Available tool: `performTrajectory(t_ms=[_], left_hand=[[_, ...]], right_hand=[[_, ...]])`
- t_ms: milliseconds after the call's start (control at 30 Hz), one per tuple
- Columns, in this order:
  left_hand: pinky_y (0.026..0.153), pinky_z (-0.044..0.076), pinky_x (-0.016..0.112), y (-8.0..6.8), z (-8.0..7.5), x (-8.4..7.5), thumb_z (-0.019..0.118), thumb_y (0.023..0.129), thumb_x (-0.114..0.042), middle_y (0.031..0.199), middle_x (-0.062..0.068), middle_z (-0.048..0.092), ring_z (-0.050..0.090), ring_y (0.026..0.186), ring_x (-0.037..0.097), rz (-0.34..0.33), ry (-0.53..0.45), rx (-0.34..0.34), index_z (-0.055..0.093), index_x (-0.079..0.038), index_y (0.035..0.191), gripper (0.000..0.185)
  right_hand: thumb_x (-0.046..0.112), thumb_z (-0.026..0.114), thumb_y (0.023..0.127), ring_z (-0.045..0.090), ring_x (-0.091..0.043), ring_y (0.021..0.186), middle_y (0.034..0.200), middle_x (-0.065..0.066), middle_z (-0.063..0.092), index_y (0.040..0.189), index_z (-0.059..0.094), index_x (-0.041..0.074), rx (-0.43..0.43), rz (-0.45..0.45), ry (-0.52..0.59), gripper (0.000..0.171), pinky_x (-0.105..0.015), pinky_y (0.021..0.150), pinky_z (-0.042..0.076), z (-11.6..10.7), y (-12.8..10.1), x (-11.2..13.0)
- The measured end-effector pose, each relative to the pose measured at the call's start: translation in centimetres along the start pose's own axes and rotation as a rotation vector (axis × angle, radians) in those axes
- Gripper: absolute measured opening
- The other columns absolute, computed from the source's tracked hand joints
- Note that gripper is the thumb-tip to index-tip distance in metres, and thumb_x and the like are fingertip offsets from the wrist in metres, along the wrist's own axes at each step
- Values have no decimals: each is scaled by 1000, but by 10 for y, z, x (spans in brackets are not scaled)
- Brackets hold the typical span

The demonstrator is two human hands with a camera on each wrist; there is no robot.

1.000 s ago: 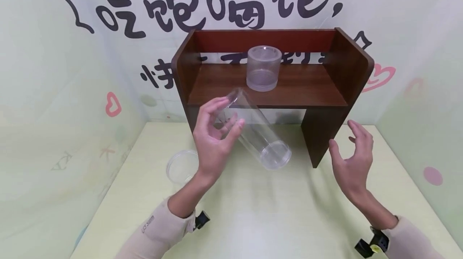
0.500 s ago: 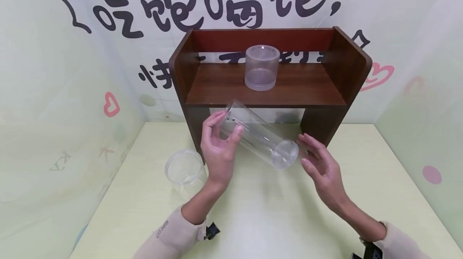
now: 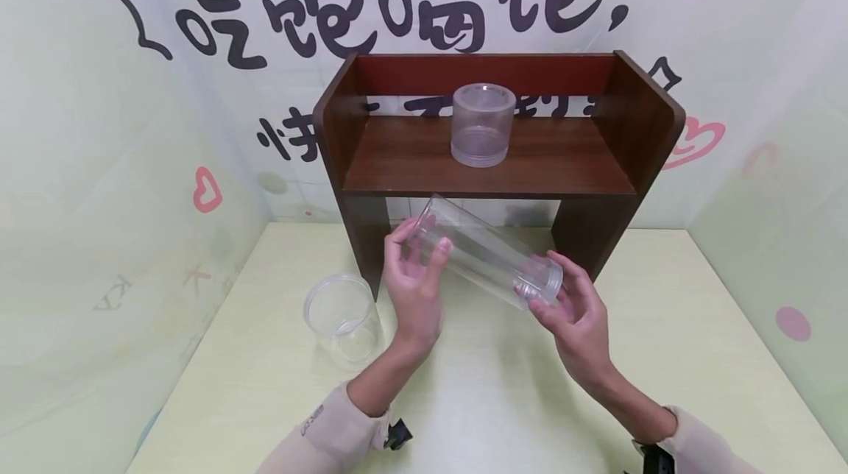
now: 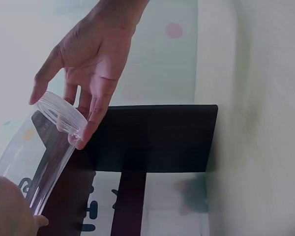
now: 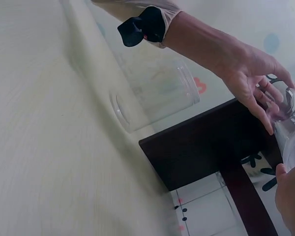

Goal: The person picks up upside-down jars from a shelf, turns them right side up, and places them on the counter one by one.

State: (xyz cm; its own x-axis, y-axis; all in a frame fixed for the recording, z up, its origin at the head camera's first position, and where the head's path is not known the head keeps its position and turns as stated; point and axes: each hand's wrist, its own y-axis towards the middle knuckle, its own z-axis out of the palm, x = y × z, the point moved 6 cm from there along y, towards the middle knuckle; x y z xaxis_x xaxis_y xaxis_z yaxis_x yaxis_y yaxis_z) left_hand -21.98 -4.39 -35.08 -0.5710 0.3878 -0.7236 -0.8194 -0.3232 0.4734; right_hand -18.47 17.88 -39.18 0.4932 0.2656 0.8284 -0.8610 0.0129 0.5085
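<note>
A tall clear cylindrical jar (image 3: pixel 483 253) hangs tilted above the table, in front of the wooden shelf (image 3: pixel 490 157). My left hand (image 3: pixel 422 240) grips its upper left end, thumb on one side and fingers on the other. My right hand (image 3: pixel 550 286) holds the lower right end, fingertips and thumb set round the rim. In the left wrist view the right hand (image 4: pixel 64 115) pinches the ribbed rim of the jar (image 4: pixel 44 152). The right wrist view shows the left hand (image 5: pixel 265 98) on the jar's other end (image 5: pixel 290 132).
A wide clear jar (image 3: pixel 341 316) stands open on the pale green table (image 3: pixel 490 400) to the left of my left hand. A short clear container (image 3: pixel 483 124) sits upside down on the shelf board. Decorated walls close in the back and both sides.
My right hand came in from the right and took hold of the jar's lower end. The left hand and the jar sank a little and moved right.
</note>
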Motion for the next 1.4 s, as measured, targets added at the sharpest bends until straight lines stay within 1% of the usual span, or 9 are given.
performTrajectory(t_ms=[233, 400, 533, 700, 833, 1000, 1133, 1267, 1400], left_hand=[[105, 58, 37, -2, -7, 1, 72, 94, -1, 135, 19, 63, 61, 131, 37, -42, 110, 98, 52, 0, 134, 46], [99, 61, 34, -1, -13, -1, 75, 94, -2, 136, 22, 61, 64, 130, 38, -110, 198, 171, 52, 4, 134, 47], [105, 57, 34, 1, -20, -4, 77, 93, -3, 138, 20, 58, 62, 134, 34, -134, 292, 203, 54, 6, 136, 50], [116, 49, 35, 7, -34, -14, 78, 92, -1, 143, 17, 54, 54, 139, 29, -54, 375, 182, 55, 6, 139, 53], [120, 44, 36, 14, -46, -27, 79, 91, 2, 146, 14, 50, 50, 142, 27, 32, 438, 143, 54, 5, 142, 58], [122, 42, 40, 24, -59, -40, 82, 90, 0, 148, 8, 50, 48, 141, 24, 99, 542, 112, 56, 1, 144, 60], [122, 43, 42, 32, -69, -48, 85, 88, -3, 147, 10, 52, 47, 140, 19, 150, 612, 92, 60, -1, 142, 60], [122, 43, 45, 40, -79, -53, 86, 86, -3, 145, 12, 52, 47, 139, 18, 172, 633, 61, 63, -3, 140, 59], [121, 44, 44, 47, -89, -58, 87, 86, -4, 143, 7, 54, 47, 138, 16, 166, 641, 32, 62, -2, 140, 60]], right_hand=[[-29, 58, 85, 67, -25, 126, 142, -14, 63, 148, 44, -13, 32, -16, 33, 67, -35, 94, 61, -6, 1, 0], [-27, 63, 84, 66, -22, 123, 141, -8, 65, 149, 43, -14, 44, 27, -65, 69, -34, 93, 62, -15, 4, 4], [-27, 64, 84, 65, -22, 122, 140, -7, 65, 149, 44, -15, 59, 19, -127, 69, -30, 96, 60, -23, 8, 8], [-28, 66, 82, 64, -17, 127, 142, -4, 64, 150, 48, -11, 96, -25, -196, 73, -28, 101, 55, -32, 14, 16], [-30, 67, 78, 64, -16, 124, 143, -4, 64, 150, 47, -14, 122, -65, -243, 77, -26, 104, 53, -36, 19, 24], [-32, 70, 75, 63, -17, 124, 142, -7, 64, 152, 48, -11, 162, -113, -303, 82, -25, 106, 52, -41, 26, 34], [-32, 72, 73, 63, -18, 126, 144, -14, 64, 153, 49, -8, 194, -131, -346, 87, -24, 104, 53, -45, 31, 41], [-33, 74, 70, 62, -17, 124, 145, -15, 64, 152, 52, -5, 206, -132, -439, 90, -23, 102, 55, -51, 37, 48], [-30, 80, 66, 60, -13, 122, 144, -9, 64, 152, 54, -1, 228, -170, -611, 94, -20, 99, 55, -57, 41, 56]])
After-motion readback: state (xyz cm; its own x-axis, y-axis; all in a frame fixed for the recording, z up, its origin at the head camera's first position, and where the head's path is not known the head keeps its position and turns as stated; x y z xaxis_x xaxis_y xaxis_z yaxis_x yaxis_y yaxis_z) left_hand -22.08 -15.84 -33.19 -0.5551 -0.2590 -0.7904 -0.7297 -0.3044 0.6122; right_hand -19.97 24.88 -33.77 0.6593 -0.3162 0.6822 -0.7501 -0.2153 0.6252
